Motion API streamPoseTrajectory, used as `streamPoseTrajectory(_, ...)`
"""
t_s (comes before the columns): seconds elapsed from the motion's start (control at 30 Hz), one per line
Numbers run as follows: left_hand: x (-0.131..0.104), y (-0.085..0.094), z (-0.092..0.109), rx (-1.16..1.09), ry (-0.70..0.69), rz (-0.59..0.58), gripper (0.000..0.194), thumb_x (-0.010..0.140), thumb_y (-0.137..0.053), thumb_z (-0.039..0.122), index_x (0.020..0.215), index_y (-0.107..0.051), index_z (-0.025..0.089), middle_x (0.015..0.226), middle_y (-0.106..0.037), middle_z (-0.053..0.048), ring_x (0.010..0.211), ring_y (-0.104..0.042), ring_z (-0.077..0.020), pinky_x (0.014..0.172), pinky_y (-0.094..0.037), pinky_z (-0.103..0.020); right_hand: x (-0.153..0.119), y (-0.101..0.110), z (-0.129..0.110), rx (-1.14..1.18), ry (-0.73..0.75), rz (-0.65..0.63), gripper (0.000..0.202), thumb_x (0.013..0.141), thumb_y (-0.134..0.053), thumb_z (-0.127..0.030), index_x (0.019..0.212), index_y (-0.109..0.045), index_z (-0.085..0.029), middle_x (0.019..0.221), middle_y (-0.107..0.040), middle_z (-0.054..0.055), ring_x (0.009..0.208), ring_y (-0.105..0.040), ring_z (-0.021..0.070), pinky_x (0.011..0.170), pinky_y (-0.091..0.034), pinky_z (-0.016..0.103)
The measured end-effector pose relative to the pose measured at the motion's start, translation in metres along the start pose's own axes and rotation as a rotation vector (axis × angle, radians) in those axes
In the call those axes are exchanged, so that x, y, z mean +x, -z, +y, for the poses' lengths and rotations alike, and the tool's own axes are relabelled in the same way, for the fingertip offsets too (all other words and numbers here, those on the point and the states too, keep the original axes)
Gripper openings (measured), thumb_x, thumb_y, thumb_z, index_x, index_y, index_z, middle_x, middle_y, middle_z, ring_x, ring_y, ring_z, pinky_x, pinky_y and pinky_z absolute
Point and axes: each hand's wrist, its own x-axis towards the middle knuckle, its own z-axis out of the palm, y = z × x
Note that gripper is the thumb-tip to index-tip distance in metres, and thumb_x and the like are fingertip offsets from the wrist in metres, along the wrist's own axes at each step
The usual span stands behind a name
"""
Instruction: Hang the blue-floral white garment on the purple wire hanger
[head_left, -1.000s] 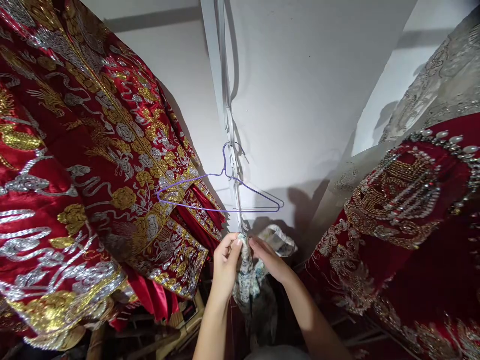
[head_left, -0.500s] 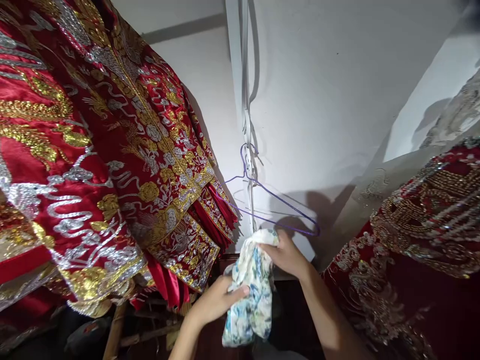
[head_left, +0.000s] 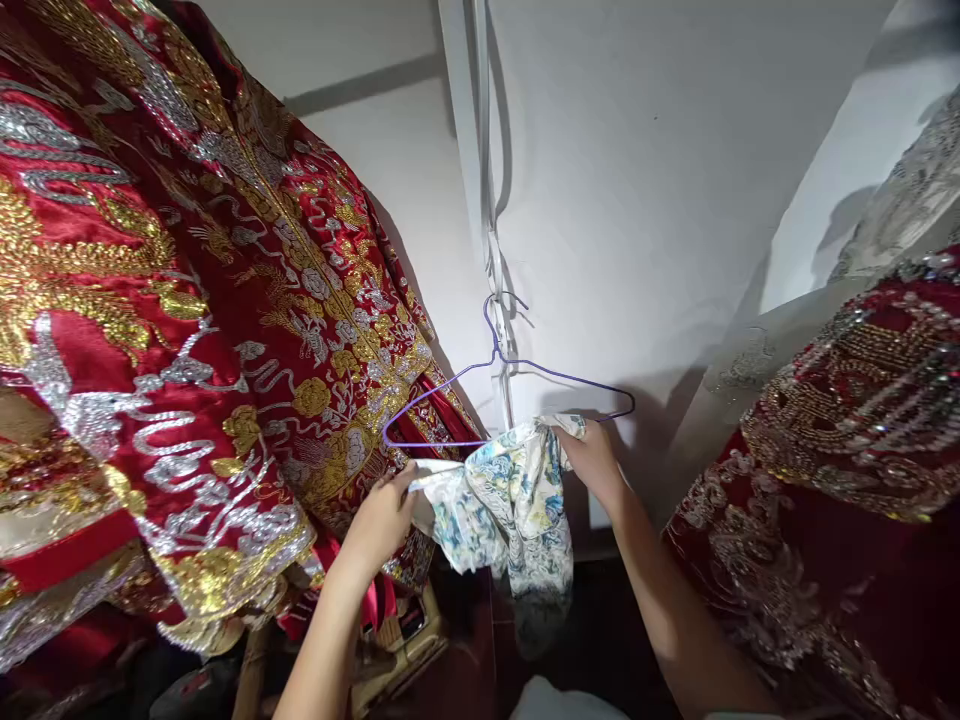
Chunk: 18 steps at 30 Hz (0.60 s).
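A white garment with a blue and yellow floral print (head_left: 517, 490) is stretched between my two hands, its lower part hanging and partly blurred. My left hand (head_left: 386, 510) grips its left top edge. On the other side, my right hand (head_left: 592, 455) holds its right top corner. Just above and behind the cloth, a purple wire hanger (head_left: 435, 390) hangs from a white strap (head_left: 493, 260) against the wall. The garment's top edge overlaps part of the hanger's bottom bar.
Red jackets with gold and silver embroidery (head_left: 300, 300) fill the left side. At the right hangs a beaded dark red dress (head_left: 795, 540), with white lace (head_left: 907, 210) above it. A wooden chair-like frame (head_left: 405, 650) stands low, left of centre.
My hands have moved apart and up, spreading the bunched garment sideways. The hanger has turned, its left end now lower and farther left. The view has shifted slightly.
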Motion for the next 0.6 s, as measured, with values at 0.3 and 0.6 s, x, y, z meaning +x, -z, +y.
streamPoseTrajectory(0.3,0.025,0.018,0.006,0.361,0.055,-0.034,0.045,0.096,-0.031,0.033,0.114,-0.065,0.01,0.134,-0.061,-0.021,0.125,-0.059,-0.0296,0.098,-0.047,-0.035,-0.011,0.017,-0.021,-0.104,0.051,0.066,0.02,0.073,-0.058,-0.036,0.063,-0.063,-0.019,0.062,-0.063,0.003,0.062,-0.055,0.0201,0.058,-0.041,0.029)
streamPoseTrajectory(0.6,0.029,-0.015,-0.019,0.447,0.092,-0.168,0.038,0.095,-0.038,0.022,0.118,-0.069,0.017,0.109,-0.074,-0.018,0.102,-0.07,-0.0324,0.082,-0.049,-0.038,-0.015,0.022,-0.023,-0.169,0.113,0.017,0.015,0.067,-0.048,-0.025,0.053,-0.044,-0.021,0.055,-0.034,-0.004,0.058,-0.031,0.0125,0.055,-0.025,0.026)
